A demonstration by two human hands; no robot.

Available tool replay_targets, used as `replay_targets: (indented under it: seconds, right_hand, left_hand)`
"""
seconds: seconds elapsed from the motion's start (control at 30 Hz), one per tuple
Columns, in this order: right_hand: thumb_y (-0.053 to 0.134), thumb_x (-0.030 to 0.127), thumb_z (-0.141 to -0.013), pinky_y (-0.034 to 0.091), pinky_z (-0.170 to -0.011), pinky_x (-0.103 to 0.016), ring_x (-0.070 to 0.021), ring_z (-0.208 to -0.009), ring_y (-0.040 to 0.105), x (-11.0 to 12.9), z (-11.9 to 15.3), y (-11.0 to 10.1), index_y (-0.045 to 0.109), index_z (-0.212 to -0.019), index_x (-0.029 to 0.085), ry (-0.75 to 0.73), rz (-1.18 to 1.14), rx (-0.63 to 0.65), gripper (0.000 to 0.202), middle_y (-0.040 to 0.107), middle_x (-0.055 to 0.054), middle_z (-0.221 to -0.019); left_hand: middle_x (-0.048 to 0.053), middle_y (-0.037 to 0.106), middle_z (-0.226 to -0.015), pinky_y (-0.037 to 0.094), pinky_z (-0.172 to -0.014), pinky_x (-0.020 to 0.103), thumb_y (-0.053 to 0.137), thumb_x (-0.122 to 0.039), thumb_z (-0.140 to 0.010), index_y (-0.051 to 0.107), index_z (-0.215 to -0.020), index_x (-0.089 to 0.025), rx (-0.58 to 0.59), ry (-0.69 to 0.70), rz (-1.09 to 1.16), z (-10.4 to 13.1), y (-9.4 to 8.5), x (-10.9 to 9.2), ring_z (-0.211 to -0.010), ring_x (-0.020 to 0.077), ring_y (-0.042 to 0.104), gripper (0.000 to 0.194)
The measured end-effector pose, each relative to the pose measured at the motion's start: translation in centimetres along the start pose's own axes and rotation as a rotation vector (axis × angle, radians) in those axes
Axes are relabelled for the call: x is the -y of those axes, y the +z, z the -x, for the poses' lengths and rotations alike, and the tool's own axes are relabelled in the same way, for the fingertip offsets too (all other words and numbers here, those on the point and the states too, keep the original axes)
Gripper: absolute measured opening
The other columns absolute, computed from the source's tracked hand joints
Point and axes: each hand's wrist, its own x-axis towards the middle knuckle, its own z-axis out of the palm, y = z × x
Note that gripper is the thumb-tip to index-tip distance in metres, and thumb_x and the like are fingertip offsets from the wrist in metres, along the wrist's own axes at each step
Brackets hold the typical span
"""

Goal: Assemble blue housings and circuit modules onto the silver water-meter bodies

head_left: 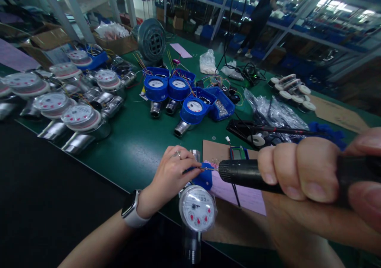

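My right hand (300,169) is wrapped round a black electric screwdriver (241,171), held level with its thin bit pointing left. The thumb and fingers of my left hand (175,167) are pinched at the tip of that bit; whatever small piece sits between them is hidden. Just under the fingertips is a blue plastic part (205,178), partly covered by my hand. Nearer to me, a water meter (198,208) with a white dial and red pointers lies at the table edge, its metal pipe end towards me.
Several blue-cased meters (195,107) stand mid-table beside a blue tray of screws (222,105). Bare meters (80,117) crowd the left. Cardboard and a pink sheet (247,198) lie under the screwdriver. Plastic bags (276,113) and cables (253,71) are at right. A person (262,14) stands beyond.
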Motion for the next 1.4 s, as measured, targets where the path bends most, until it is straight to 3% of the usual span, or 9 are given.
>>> replay_targets:
  seconds: [0.07,0.17,0.3,0.4,0.47,0.63,1.03,1.4]
  right_hand:
    - [0.061,0.034,-0.08,0.036,-0.036,-0.029,-0.0092,-0.034,0.038,-0.2,-0.2,0.5,0.055,-0.082,0.026,-0.045,-0.146,-0.013,0.011,0.044,0.007,-0.048]
    - [0.063,0.033,-0.079,0.038,-0.037,-0.029,-0.0103,-0.036,0.041,-0.4,-0.3,1.3,0.055,-0.081,0.025,-0.028,-0.158,-0.004,0.012,0.048,0.006,-0.048]
    - [0.063,0.026,-0.079,0.04,-0.038,-0.028,-0.0094,-0.036,0.04,-1.4,-0.5,2.0,0.055,-0.087,0.024,-0.045,-0.15,0.025,0.012,0.047,0.008,-0.048]
    - [0.062,0.018,-0.078,0.04,-0.04,-0.026,-0.0088,-0.039,0.043,-2.7,-0.5,2.1,0.053,-0.093,0.023,-0.025,-0.173,0.091,0.018,0.047,0.008,-0.051]
    - [0.061,0.017,-0.078,0.041,-0.04,-0.025,-0.0089,-0.04,0.044,-3.5,-0.5,2.1,0.052,-0.095,0.024,0.012,-0.174,0.134,0.021,0.048,0.008,-0.055]
    - [0.057,0.014,-0.077,0.042,-0.042,-0.024,-0.0087,-0.041,0.045,-4.2,-0.5,2.3,0.051,-0.095,0.025,0.072,-0.115,0.171,0.022,0.049,0.009,-0.057]
    - [0.058,0.013,-0.075,0.04,-0.04,-0.023,-0.0086,-0.039,0.045,-5.2,-1.0,3.0,0.05,-0.093,0.025,0.115,-0.115,0.187,0.022,0.05,0.009,-0.054]
    - [0.059,0.015,-0.074,0.037,-0.038,-0.022,-0.0072,-0.036,0.042,-5.8,-1.8,3.8,0.05,-0.087,0.024,0.189,-0.17,0.183,0.018,0.051,0.01,-0.052]
  left_hand:
    - [0.001,0.067,-0.079,0.038,-0.074,0.035,0.065,-0.026,-0.079,0.068,-0.079,-0.02,0.002,-0.006,-0.028,0.0,-0.1,0.0,-0.082,0.0181,0.057,0.007]
    - [0.001,0.067,-0.077,0.039,-0.073,0.035,0.065,-0.028,-0.08,0.067,-0.076,-0.02,-0.002,-0.025,-0.056,0.2,-0.2,0.1,-0.081,0.0186,0.057,0.009]
    - [0.005,0.066,-0.095,0.042,-0.078,0.039,0.068,-0.04,-0.075,0.061,-0.103,-0.019,-0.017,-0.123,-0.073,1.2,-0.7,-0.1,-0.091,0.0221,0.056,0.036]
    - [0.007,0.063,-0.1,0.043,-0.081,0.039,0.064,-0.044,-0.077,0.057,-0.106,-0.019,-0.048,-0.193,-0.009,3.1,-1.2,-0.9,-0.094,0.0222,0.055,0.039]
    - [0.008,0.061,-0.1,0.044,-0.081,0.039,0.065,-0.05,-0.074,0.055,-0.105,-0.018,-0.034,-0.178,0.042,4.6,-1.4,-1.7,-0.095,0.0226,0.055,0.045]
    - [0.012,0.061,-0.102,0.045,-0.081,0.042,0.066,-0.068,-0.059,0.048,-0.115,-0.015,0.043,-0.035,-0.029,6.9,-0.9,-3.4,-0.095,0.0265,0.056,0.079]
    - [0.011,0.062,-0.107,0.047,-0.084,0.041,0.075,-0.045,-0.064,0.045,-0.117,-0.016,0.052,-0.053,0.05,7.0,-0.1,-3.5,-0.1,0.0254,0.056,0.068]
    - [0.011,0.063,-0.106,0.049,-0.084,0.042,0.077,-0.038,-0.063,0.044,-0.119,-0.019,0.028,-0.085,0.14,7.2,0.1,-3.5,-0.098,0.0255,0.057,0.067]
